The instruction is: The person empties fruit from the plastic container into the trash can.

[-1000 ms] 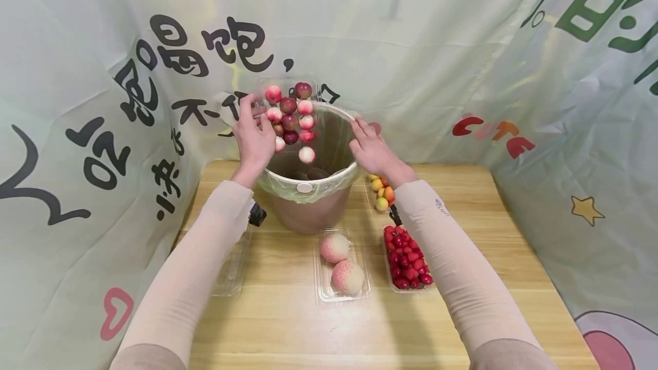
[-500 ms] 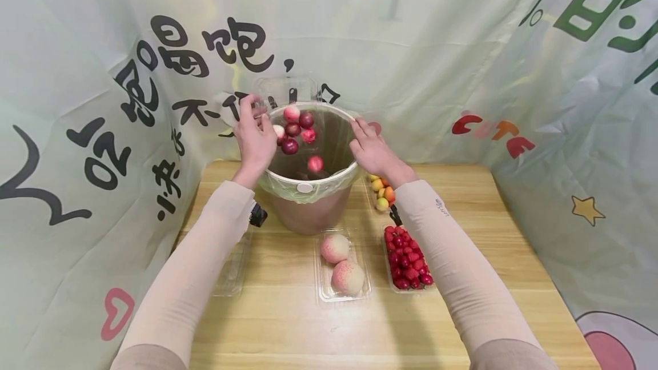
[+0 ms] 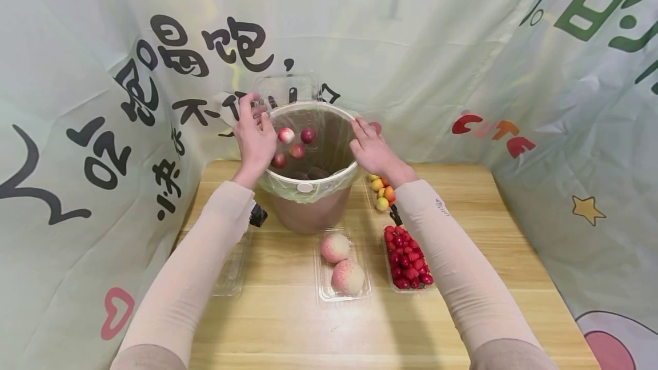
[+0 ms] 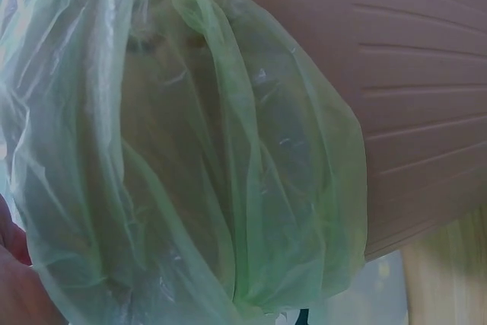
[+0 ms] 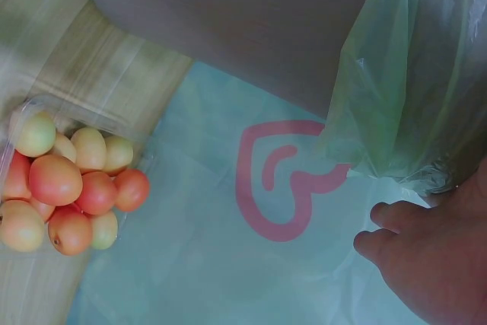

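while the left hand (image 3: pixel 255 137) pinches a clear tray (image 3: pixel 285 89) tipped above the lined bin (image 3: pixel 308 187), small fruits (image 3: pixel 293 143) drop inside; the right hand (image 3: pixel 371 147) rests spread on its rim, steadying it.

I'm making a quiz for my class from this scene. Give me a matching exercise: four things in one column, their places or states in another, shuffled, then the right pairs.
Things:
1. clear tray
2. two peaches
3. strawberries
4. left hand

Places or states:
a. red, in a tray under the right forearm
b. tipped above the bin
c. in a tray in front of the bin
d. holds the tray

Pairs: 1-b, 2-c, 3-a, 4-d
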`<state>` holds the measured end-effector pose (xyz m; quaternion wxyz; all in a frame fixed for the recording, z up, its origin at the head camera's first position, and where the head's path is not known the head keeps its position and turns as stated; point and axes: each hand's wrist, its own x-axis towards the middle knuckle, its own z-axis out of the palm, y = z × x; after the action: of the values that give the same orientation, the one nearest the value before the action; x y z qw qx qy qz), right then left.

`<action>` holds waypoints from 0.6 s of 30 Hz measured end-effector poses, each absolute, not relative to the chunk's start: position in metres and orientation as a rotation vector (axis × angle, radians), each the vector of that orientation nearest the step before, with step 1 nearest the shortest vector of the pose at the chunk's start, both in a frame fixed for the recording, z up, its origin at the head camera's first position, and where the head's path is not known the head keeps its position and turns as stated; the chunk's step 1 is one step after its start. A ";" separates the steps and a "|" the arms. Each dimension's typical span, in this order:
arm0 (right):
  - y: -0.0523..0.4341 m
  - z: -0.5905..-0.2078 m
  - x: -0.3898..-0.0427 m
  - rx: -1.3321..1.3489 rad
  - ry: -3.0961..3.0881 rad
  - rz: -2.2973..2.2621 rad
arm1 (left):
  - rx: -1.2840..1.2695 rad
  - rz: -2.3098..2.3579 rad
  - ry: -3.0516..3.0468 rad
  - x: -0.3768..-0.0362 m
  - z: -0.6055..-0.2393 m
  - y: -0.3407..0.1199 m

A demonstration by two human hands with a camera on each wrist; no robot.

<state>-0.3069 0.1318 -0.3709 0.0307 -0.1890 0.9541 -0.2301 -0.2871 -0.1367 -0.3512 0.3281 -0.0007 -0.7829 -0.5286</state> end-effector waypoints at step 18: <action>0.130 -0.371 -0.307 -0.571 2.948 -0.724 | -0.035 -1.387 -2.028 -0.286 -0.350 -0.138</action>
<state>-0.3067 0.1297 -0.3712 0.0264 -0.1849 0.9541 -0.2343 -0.2861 -0.1383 -0.3496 0.3355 -0.0133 -0.7776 -0.5316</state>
